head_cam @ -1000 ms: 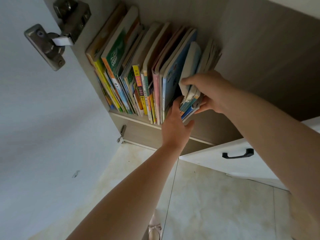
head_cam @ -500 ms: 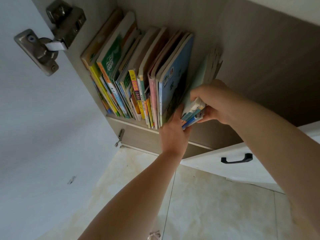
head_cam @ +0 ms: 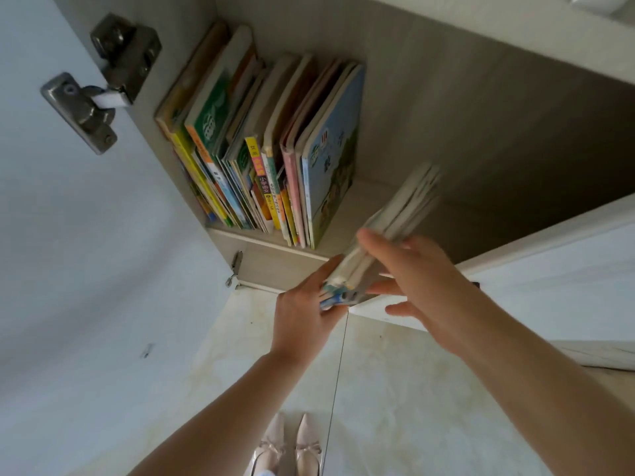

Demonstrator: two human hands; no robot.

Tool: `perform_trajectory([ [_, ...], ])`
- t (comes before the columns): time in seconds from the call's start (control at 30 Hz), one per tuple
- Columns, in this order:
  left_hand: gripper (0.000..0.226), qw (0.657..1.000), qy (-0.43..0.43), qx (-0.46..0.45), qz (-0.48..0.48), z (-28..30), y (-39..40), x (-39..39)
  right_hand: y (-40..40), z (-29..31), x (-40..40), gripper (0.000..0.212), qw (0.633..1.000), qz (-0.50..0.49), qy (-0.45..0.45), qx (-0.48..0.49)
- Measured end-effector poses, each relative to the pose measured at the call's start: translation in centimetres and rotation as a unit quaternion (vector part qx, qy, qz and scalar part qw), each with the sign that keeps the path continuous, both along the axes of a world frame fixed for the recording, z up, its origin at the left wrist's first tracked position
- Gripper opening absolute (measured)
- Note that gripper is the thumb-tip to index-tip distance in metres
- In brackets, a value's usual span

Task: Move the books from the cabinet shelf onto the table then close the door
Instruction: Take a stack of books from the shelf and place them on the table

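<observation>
Thin, pale-edged paperbacks form the bundle of books (head_cam: 388, 231) that is held tilted just past the shelf edge (head_cam: 271, 243), clear of the upright row of books (head_cam: 275, 159) left inside the cabinet. The bundle's lower spine end is gripped by the left hand (head_cam: 302, 314); the right hand (head_cam: 422, 286) is laid against its side, with its thumb over the top edge and its fingers (head_cam: 395, 309) loosely spread. Slim volumes could slide out of so light a hold, and the unsupported row could topple rightward.
</observation>
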State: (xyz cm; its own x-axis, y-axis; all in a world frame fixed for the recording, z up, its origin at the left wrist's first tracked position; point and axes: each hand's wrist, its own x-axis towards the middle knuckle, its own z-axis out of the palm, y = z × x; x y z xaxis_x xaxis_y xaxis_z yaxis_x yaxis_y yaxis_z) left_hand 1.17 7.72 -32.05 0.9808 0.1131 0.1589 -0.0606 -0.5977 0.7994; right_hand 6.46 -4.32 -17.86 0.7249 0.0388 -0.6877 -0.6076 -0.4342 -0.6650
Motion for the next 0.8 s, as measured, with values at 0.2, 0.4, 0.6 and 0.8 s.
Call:
perform_trajectory([
  [0.2,0.039,1.000,0.003,0.000,-0.010,-1.0,3.1,0.4,-4.9,-4.1,1.8,0.031,0.995,-0.026,-0.092,-0.019],
  [0.4,0.051,0.994,0.020,-0.096,-0.037,-2.1,4.2,0.2,-5.9,-8.4,6.6,0.015,0.983,0.071,-0.083,-0.150],
  [0.6,0.048,0.984,0.068,-0.160,-0.040,-2.1,5.7,0.5,-6.1,-8.5,7.2,0.046,0.977,0.174,-0.084,-0.090],
  [0.8,0.056,0.972,0.135,-0.185,-0.055,-1.4,7.7,-1.3,-6.5,-8.4,6.2,0.047,0.952,0.266,-0.105,-0.109],
])
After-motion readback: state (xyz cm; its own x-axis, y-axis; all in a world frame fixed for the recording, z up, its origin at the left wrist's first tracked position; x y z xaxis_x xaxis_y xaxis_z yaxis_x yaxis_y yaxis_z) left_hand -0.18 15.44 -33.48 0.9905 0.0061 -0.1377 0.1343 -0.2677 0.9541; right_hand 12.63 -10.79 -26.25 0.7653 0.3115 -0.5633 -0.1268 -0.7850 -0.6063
